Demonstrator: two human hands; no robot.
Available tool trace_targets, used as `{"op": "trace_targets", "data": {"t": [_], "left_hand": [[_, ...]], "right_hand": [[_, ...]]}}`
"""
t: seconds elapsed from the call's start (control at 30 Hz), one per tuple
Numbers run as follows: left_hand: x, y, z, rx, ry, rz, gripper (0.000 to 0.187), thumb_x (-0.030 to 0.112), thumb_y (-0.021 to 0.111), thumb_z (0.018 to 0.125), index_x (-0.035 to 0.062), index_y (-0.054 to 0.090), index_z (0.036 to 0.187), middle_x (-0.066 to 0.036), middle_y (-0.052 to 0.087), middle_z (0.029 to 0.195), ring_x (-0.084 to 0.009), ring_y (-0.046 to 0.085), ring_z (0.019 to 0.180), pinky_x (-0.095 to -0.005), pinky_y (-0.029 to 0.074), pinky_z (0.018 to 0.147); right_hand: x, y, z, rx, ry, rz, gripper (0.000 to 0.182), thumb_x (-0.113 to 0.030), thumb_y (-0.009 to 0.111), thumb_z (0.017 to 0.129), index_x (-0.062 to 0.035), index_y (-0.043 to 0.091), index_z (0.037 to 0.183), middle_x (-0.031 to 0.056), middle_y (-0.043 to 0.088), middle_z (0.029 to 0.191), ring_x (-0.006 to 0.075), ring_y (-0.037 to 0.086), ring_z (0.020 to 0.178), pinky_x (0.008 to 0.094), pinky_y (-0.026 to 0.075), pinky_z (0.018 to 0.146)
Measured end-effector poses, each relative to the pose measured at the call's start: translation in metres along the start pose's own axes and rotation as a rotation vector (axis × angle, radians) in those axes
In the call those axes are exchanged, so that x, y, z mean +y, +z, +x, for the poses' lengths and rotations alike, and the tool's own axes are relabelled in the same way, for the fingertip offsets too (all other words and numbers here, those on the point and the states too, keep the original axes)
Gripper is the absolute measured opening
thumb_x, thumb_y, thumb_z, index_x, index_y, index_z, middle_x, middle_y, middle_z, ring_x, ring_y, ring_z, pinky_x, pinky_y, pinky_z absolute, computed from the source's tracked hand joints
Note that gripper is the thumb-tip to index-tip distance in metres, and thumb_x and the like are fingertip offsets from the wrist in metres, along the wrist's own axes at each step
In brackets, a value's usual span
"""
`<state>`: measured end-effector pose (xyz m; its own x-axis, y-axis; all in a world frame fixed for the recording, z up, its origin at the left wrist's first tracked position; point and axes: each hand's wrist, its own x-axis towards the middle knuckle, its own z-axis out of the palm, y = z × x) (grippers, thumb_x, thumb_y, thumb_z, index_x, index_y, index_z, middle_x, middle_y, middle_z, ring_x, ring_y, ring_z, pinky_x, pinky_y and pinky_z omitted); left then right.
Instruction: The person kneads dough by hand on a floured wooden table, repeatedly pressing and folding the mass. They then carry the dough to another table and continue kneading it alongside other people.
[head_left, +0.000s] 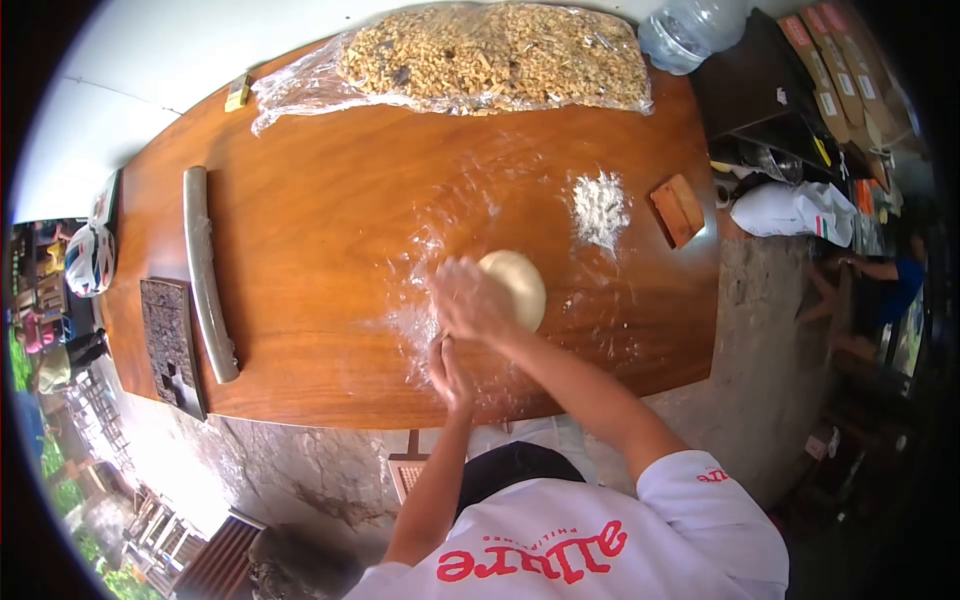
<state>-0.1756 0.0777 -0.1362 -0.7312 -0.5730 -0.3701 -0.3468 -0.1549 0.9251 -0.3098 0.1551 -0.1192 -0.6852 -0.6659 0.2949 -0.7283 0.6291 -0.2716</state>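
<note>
A round, pale ball of dough (517,288) rests on the wooden table (330,200) in front of me. My right hand (470,300) is at the dough's left side, palm down with its fingers stretched out. Just below it, my left hand (452,376) meets the right hand near the thumb side. Its fingers look extended, though the right hand partly covers them. Neither hand appears to grip anything. Loose flour (412,322) is smeared on the tabletop left of the hands. A small heap of flour (600,208) lies beyond the dough to the right.
A clear plastic bag of golden-brown bits (500,60) spans the far edge. Beside it stands a water jug (690,38). A wooden block (677,211) lies right; a long grey cylinder (207,275) and dark board (172,345) lie left. Another person (900,285) is at far right.
</note>
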Motion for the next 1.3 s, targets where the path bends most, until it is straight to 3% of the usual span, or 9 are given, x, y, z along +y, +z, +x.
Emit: {"op": "trace_targets", "data": {"t": [0.2,0.27,0.37,0.43,0.5,0.6,0.77,1.17,1.3], "left_hand": [[0.049,-0.044,-0.005,0.056,0.28,0.166,0.016,0.006,0.055,0.096,-0.0031,0.064,0.106,-0.012,0.065,0.102,-0.0205,0.062,0.096,-0.0338,0.05,0.086],[0.06,-0.028,0.01,-0.233,0.614,0.452,0.027,0.009,0.061,0.091,0.0006,0.064,0.117,-0.019,0.064,0.117,-0.0329,0.062,0.111,-0.041,0.048,0.095],[0.08,0.019,0.002,-0.658,0.582,0.486,0.034,0.018,0.061,0.093,0.0022,0.063,0.123,-0.021,0.059,0.13,-0.0376,0.058,0.121,-0.041,0.044,0.103],[0.072,0.03,-0.002,-0.896,0.612,0.538,0.036,0.022,0.06,0.095,0.0031,0.063,0.126,-0.02,0.058,0.133,-0.037,0.056,0.124,-0.0401,0.043,0.105],[0.056,0.033,-0.001,-0.773,0.297,0.228,0.042,0.029,0.052,0.1,0.003,0.059,0.132,-0.02,0.055,0.139,-0.0372,0.051,0.131,-0.0415,0.039,0.11],[0.039,0.003,-0.022,-0.403,0.414,0.307,0.05,0.031,0.043,0.104,0.0004,0.048,0.142,-0.024,0.045,0.148,-0.0405,0.04,0.14,-0.0452,0.032,0.115],[-0.015,-0.004,-0.048,-0.442,0.566,0.546,0.057,0.033,0.033,0.106,-0.0027,0.033,0.151,-0.029,0.033,0.154,-0.0455,0.027,0.145,-0.0529,0.02,0.119],[0.097,0.178,0.138,-0.257,0.638,0.579,0.054,0.035,0.034,0.106,-0.0026,0.048,0.142,-0.026,0.048,0.144,-0.0423,0.042,0.136,-0.0497,0.031,0.116],[0.1,0.168,0.14,-0.208,0.05,-0.214,0.058,0.04,0.034,0.106,-0.0017,0.043,0.146,-0.021,0.048,0.147,-0.034,0.042,0.139,-0.0439,0.031,0.117]], "right_hand": [[-0.062,-0.006,-0.118,-0.03,-0.212,0.245,0.036,-0.025,0.059,0.092,-0.002,0.064,0.119,0.0166,0.063,0.127,0.033,0.059,0.124,0.0461,0.052,0.094],[-0.059,-0.033,-0.131,-0.038,-0.228,0.308,0.034,-0.022,0.059,0.09,-0.005,0.065,0.119,0.0153,0.063,0.129,0.0341,0.058,0.124,0.047,0.053,0.092],[-0.049,-0.082,-0.12,-0.603,0.013,0.552,0.015,-0.018,0.063,0.086,-0.0109,0.071,0.096,0.0128,0.071,0.097,0.0351,0.067,0.095,0.0481,0.054,0.079],[-0.047,-0.112,-0.123,-0.398,0.131,0.58,0.012,-0.017,0.063,0.085,-0.0104,0.071,0.092,0.0122,0.07,0.089,0.0347,0.067,0.088,0.047,0.054,0.077],[-0.047,-0.134,-0.133,0.008,0.318,0.615,0.011,-0.012,0.065,0.084,-0.007,0.069,0.093,0.0136,0.069,0.089,0.0352,0.067,0.086,0.043,0.054,0.075],[-0.058,-0.127,-0.155,0.439,0.657,0.352,0.02,-0.01,0.063,0.085,-0.0016,0.067,0.102,0.0184,0.068,0.101,0.0388,0.065,0.094,0.0443,0.054,0.083],[-0.095,-0.006,-0.177,0.399,0.719,0.229,0.065,-0.04,0.043,0.102,-0.0034,0.029,0.154,0.0334,0.02,0.157,0.0544,0.023,0.144,0.0656,0.023,0.113],[0.143,-0.033,0.037,0.282,0.759,0.014,0.058,-0.039,0.049,0.1,-0.0123,0.042,0.15,0.026,0.034,0.154,0.0415,0.023,0.148,0.0538,0.016,0.122],[0.175,-0.014,0.077,0.214,0.725,0.001,0.057,-0.042,0.046,0.1,-0.0107,0.045,0.147,0.027,0.035,0.153,0.0436,0.026,0.146,0.0555,0.02,0.12]]}}
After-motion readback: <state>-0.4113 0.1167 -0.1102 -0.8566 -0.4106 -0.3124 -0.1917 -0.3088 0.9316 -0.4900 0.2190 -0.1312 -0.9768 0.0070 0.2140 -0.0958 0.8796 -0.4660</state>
